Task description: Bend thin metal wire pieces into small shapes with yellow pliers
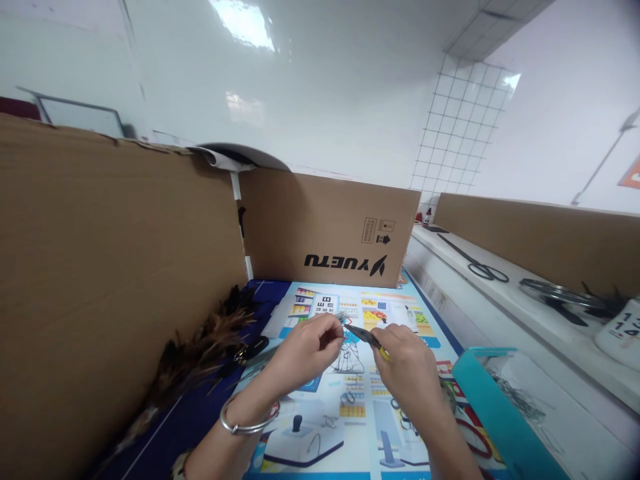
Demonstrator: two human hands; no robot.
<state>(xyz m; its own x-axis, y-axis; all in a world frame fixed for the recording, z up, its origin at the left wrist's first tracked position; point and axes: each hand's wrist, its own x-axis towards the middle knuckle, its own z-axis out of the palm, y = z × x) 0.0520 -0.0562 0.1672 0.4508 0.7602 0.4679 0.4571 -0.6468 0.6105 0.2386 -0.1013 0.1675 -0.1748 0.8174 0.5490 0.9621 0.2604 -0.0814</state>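
Above the middle of the printed mat, my left hand (317, 341) is closed, thumb and fingers pinched on a thin wire piece (349, 360). Its dark bent loops hang between my hands, and the pinched part is hidden by the fingers. My right hand (407, 357) wraps round the yellow-handled pliers (364, 335). Their narrow jaws point left and reach the wire close to my left fingertips. Whether the jaws grip it is too small to tell.
A teal box (483, 380) with loose thin wires (517, 397) stands at right. Brown feathers (200, 347) lie at left. Cardboard panels (330, 220) wall the back and left. Scissors (480, 267) and a metal dish (555, 290) rest on the white ledge.
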